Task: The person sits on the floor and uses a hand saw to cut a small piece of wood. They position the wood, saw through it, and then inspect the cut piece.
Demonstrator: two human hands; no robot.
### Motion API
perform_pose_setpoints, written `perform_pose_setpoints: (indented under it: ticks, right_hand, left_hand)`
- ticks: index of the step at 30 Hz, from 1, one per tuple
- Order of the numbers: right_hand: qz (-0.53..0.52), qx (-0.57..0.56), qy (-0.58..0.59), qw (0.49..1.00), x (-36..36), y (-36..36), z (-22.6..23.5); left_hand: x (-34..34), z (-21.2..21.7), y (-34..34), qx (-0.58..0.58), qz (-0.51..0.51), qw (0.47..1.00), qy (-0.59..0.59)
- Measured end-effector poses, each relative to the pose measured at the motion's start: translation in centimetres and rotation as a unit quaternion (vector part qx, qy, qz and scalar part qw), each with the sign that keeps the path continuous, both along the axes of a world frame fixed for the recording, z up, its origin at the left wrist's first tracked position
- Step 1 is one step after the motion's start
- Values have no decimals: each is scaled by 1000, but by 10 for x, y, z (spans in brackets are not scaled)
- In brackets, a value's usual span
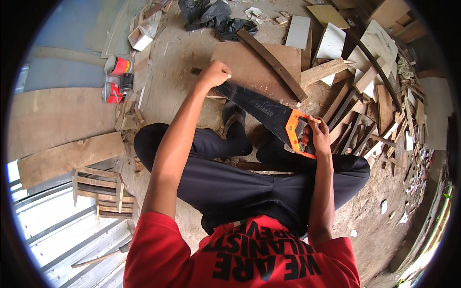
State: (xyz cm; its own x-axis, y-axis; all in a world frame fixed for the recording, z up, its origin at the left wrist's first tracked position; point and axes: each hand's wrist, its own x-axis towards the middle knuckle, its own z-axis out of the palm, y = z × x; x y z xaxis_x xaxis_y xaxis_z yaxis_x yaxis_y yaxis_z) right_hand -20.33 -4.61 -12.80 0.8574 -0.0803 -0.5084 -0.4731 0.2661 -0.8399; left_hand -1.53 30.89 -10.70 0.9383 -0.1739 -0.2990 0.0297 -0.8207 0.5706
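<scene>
My right hand (316, 136) is wrapped round the orange and black handle of a hand saw (257, 104). The dark blade points up and to the left across my legs, its toothed edge toward me. At the far tip of the blade, my left hand (214, 75) is closed with its fingers curled; whether it pinches the tip or something else is hidden. A dark end of a wooden piece (195, 71) shows just left of that hand. Beyond the blade lies a brown board (230, 55), with a dark wooden strip (271, 65) resting slantwise over it.
Offcuts and planks (379, 110) are heaped at the right. Red and black cans (115, 79) stand at the left, near leaning boards (62, 115) and a slatted wooden frame (103, 187). A hammer-like tool (101, 257) lies lower left; black plastic bags (211, 17) are at the back.
</scene>
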Motion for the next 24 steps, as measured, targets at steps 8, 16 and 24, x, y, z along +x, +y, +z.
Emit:
perform_pose_setpoints:
  ticks: [8,16,24]
  right_hand:
    - [-74,12,-38,997,-32,-64,24]
    - [-254,256,-121,925,-26,-92,-16]
    - [-296,187,-95,932,-26,-97,-29]
  left_hand:
    - [-6,-4,42,-86,8,996,-34]
    - [-51,-16,25,58,-144,967,-200]
    - [-66,19,13,24,-90,981,-170]
